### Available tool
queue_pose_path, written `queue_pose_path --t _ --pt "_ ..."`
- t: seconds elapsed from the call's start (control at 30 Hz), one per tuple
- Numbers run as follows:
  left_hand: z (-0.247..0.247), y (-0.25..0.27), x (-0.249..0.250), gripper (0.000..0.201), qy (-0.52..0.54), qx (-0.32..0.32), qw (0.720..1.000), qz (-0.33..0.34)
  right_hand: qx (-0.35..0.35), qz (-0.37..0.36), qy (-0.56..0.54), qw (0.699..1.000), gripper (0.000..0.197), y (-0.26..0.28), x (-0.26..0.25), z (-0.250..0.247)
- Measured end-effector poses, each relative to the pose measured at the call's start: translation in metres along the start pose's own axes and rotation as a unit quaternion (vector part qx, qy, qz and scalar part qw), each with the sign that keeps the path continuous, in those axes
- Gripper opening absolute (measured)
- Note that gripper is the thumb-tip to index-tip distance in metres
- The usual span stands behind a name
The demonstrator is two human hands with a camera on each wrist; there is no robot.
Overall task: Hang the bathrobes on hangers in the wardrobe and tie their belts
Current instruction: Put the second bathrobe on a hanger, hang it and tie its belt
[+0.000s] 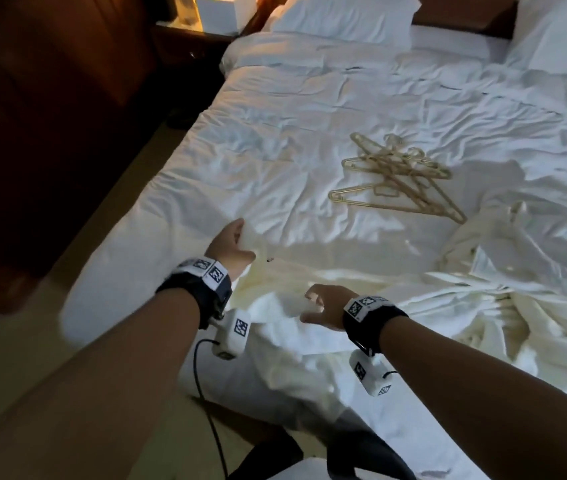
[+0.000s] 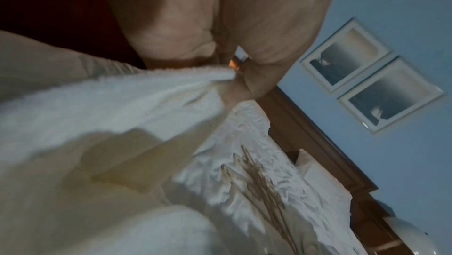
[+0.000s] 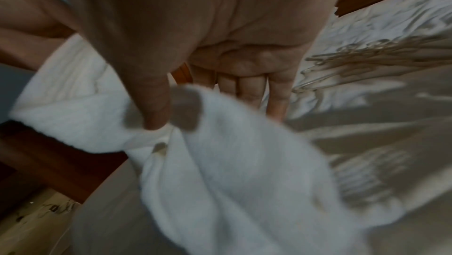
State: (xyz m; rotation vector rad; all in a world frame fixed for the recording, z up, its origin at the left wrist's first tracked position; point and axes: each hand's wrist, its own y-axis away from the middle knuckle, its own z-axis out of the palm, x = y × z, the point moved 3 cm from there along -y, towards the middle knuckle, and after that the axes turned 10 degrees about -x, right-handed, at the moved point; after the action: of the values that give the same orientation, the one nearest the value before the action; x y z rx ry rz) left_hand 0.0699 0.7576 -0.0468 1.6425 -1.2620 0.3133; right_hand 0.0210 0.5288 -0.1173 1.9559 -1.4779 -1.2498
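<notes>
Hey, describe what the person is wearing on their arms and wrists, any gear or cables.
Both forearms are bare, with no sleeves. Each wrist carries a black strap topped with white blocks bearing black-and-white square markers. A white camera module with similar markers hangs under each wrist; a black cable trails from the left one.

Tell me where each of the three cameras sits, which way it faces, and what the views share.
Head: on the head, looking down over the bed; both forearms, left hand, right hand.
Left wrist: along the palm toward the headboard wall; fingers pinching the bathrobe.
Right wrist: along the palm; thumb and fingers pinching the bathrobe.
Shared: all three show the bathrobe and the hangers.
</notes>
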Motion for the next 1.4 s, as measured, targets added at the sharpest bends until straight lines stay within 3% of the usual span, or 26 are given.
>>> queue_pose_path --t 0.13,0.27,0.5,0.6,0.7,0.8,0.9,1.0,1.07,1.13,1.27,1.4 --pt "0.035 -0.027 0.017 0.053 0.038 0.053 0.998 0.003 0.000 0.047 -0.006 0.999 0.052 0.009 0.065 -0.015" --pt "0.046 -0.056 0.050 0.028 -0.018 0.093 0.995 -0.020 0.023 0.090 0.009 0.996 0.045 0.007 0.134 -0.048" --pt "0.056 -0.084 0.024 0.022 -0.075 0.159 0.983 -0.058 0.020 0.104 0.043 0.993 0.048 -0.085 0.228 -0.127" --pt "0.054 -0.085 0.003 0.024 -0.147 0.146 0.972 -0.105 0.023 0.119 0.047 0.992 0.052 -0.131 0.254 -0.149" --pt "0.055 -0.091 -0.020 0.045 -0.184 0.143 0.956 -0.178 0.031 0.145 0.059 0.987 0.053 -0.178 0.273 -0.165" --pt "0.060 -0.094 -0.034 0.057 -0.195 0.137 0.943 -0.234 0.045 0.114 0.057 0.991 0.058 -0.216 0.276 -0.183" --pt "0.068 -0.095 -0.044 0.034 -0.171 0.111 0.933 -0.295 0.083 0.079 0.062 0.991 0.065 -0.244 0.288 -0.203" --pt "0.080 -0.095 -0.053 0.034 -0.153 0.096 0.930 -0.320 0.060 0.131 0.042 0.989 0.078 -0.256 0.307 -0.202" --pt "0.080 -0.095 -0.054 0.034 -0.151 0.112 0.931 -0.312 0.083 0.147 0.044 0.985 0.070 -0.253 0.310 -0.195" --pt "0.075 -0.091 -0.050 0.027 -0.154 0.141 0.935 -0.288 0.098 0.109 0.072 0.987 0.046 -0.242 0.296 -0.182" --pt "0.060 -0.076 -0.043 0.023 -0.161 0.173 0.950 -0.206 0.047 0.019 0.149 0.988 0.027 -0.214 0.242 -0.138" --pt "0.039 -0.062 -0.044 0.027 -0.096 0.195 0.971 -0.096 0.064 -0.084 0.009 0.994 0.026 -0.183 0.176 -0.105"
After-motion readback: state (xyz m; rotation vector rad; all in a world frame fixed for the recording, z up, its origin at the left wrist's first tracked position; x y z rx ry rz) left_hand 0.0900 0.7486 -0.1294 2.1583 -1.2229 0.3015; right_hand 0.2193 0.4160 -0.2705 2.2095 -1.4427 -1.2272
